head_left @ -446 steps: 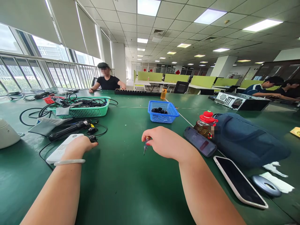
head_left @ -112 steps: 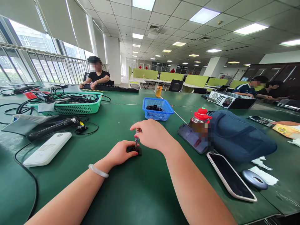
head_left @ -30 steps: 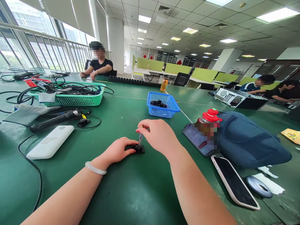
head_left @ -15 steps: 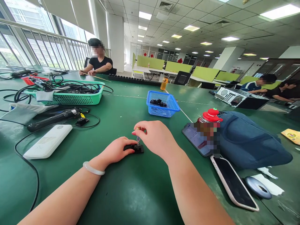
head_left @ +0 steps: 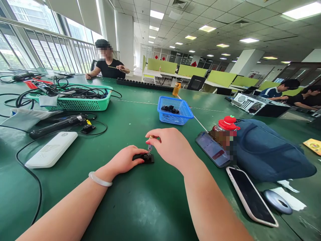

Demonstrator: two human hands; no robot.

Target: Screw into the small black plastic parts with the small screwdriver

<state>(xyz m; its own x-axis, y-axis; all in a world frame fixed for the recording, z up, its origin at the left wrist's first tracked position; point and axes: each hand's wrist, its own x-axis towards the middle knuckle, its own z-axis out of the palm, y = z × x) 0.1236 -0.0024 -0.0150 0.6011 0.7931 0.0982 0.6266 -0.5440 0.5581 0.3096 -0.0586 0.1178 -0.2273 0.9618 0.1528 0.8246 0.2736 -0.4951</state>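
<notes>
A small black part [head_left: 147, 158] lies on the green table [head_left: 140, 207] in front of me. My left hand [head_left: 122, 160] rests on the table with its fingers closed on the part's left side, pinning it down. My right hand [head_left: 172, 147] pinches the top of a small screwdriver [head_left: 149, 146] that stands upright with its tip on the part. A pale bangle sits on my left wrist.
A blue basket [head_left: 175, 114] of black parts stands behind. Left: a white device [head_left: 51, 153], black cables, a green basket [head_left: 80, 100] of cables. Right: two phones [head_left: 213, 153] [head_left: 252, 195], a red-capped jar [head_left: 227, 129], a blue bag [head_left: 269, 152]. A person [head_left: 107, 65] sits opposite; others at far right.
My hands stay on the black part and screwdriver, barely shifting. The person opposite has raised one hand holding a thin stick. Fifteen seconds ago my left hand was at the white device.
</notes>
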